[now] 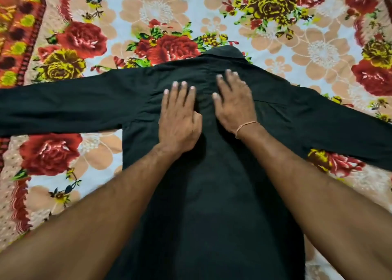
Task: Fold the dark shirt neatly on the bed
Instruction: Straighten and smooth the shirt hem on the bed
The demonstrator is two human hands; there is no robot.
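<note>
**Shirt spread flat, both palms pressing the upper back**

The dark shirt [212, 195] lies back-up on the floral bedsheet [275, 25], collar [224, 54] pointing away from the person, hem toward them. Left sleeve [63, 105] runs out to the left edge of view; right sleeve [328, 127] runs out to the right. Both lie flat and stretched, roughly in a line across the shoulders. Laid out this way, likely so the seams and side edges can serve as fold guides.

Left hand [179, 118]: palm down on the cloth below the yoke, fingers straight and slightly spread, gripping nothing. Right hand [233, 103]: same posture, a little nearer the collar, fingers extended and flat, thin bracelet [247, 127] at the wrist. Hands sit side by side near the shirt's centre line, close but not touching each other.

Reading: a smoothing press. Small creases show around the yoke and by the left armhole; flat palms would push these out and pin the fabric against the soft sheet.

No fold made yet; task looks early. The next step probably calls for bringing a sleeve and side panel inward.
</note>
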